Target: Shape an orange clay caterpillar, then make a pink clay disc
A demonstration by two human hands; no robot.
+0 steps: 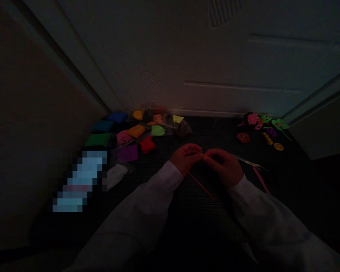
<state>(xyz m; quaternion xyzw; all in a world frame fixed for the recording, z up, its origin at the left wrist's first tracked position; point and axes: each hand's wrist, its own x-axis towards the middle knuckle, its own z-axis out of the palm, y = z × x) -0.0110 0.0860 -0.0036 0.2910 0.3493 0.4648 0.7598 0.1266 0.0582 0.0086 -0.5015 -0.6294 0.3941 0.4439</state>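
In the dim head view, my left hand (186, 156) and my right hand (226, 166) meet fingertip to fingertip over the dark table. Both are closed in a pinch on a small orange-red piece (204, 155), mostly hidden by the fingers; it looks like modelling clay. Below my left hand lies a thin red strip (201, 186), slanting down to the right. Scissors (252, 164) lie just right of my right hand, their handles lost in the dark. Beside them is a flat pinkish strip (260, 179), partly behind my right sleeve.
Several coloured clay packets, among them a red one (147, 144), a purple one (127, 153) and a white one (116, 176), lie at left. A blurred bright screen (81, 181) is nearer. Small clay figures, including a pink flower (252, 119), sit back right against a pale panel (170, 56).
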